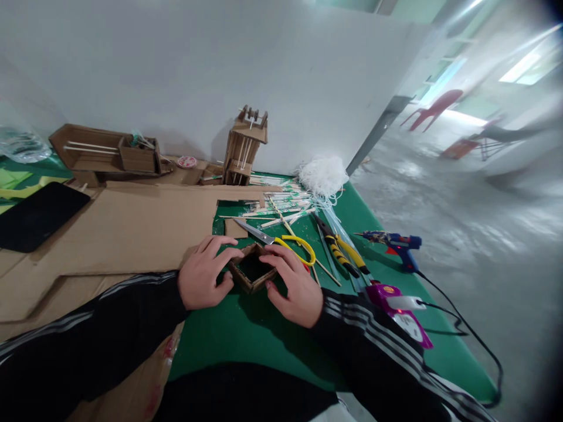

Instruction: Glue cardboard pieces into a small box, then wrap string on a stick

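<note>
A small open cardboard frame [252, 283] rests on the green tabletop between my hands. My right hand [295, 286] grips its right side, with fingertips on the top edge and the thumb against the near side. At the frame's left, my left hand [206, 274] is curved with thumb and fingers apart, its fingertips beside the left wall; whether they touch it is unclear. Yellow-handled scissors [264, 235] lie just beyond the frame, their blades pointing left. A small cardboard piece [235, 229] is under the blade tips.
Large cardboard sheets [153, 225] cover the left side, with a black phone-like slab [41, 215]. Cardboard models [246, 146] stand behind. Wooden sticks, white string [322, 179], pliers [336, 246], a glue gun [393, 243] and a purple power strip [400, 316] are at right.
</note>
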The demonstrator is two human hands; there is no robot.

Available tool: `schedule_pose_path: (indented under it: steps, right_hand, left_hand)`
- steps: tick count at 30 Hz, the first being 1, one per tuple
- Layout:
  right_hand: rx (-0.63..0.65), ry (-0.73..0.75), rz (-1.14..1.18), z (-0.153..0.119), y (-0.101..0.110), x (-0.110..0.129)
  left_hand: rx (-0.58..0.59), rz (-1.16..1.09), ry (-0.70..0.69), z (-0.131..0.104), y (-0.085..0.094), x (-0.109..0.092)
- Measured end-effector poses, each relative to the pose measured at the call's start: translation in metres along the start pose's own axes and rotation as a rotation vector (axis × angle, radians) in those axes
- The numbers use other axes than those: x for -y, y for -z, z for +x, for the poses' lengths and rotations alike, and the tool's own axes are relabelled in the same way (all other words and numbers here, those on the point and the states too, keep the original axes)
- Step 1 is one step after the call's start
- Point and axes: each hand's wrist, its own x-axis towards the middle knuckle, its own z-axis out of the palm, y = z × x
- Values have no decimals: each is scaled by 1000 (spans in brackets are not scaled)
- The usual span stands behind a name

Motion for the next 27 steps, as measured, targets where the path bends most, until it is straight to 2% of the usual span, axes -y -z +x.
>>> schedule_pose_path:
  steps: [10,27]
  right_hand:
    - [-10,14,-13,-1,-2,-3]
    - [-18,30,-2,1,-1,-1]
  left_hand:
    - [-27,-17,-95,-1,-1,0]
    - [-55,-45,-113,-2,-7,6]
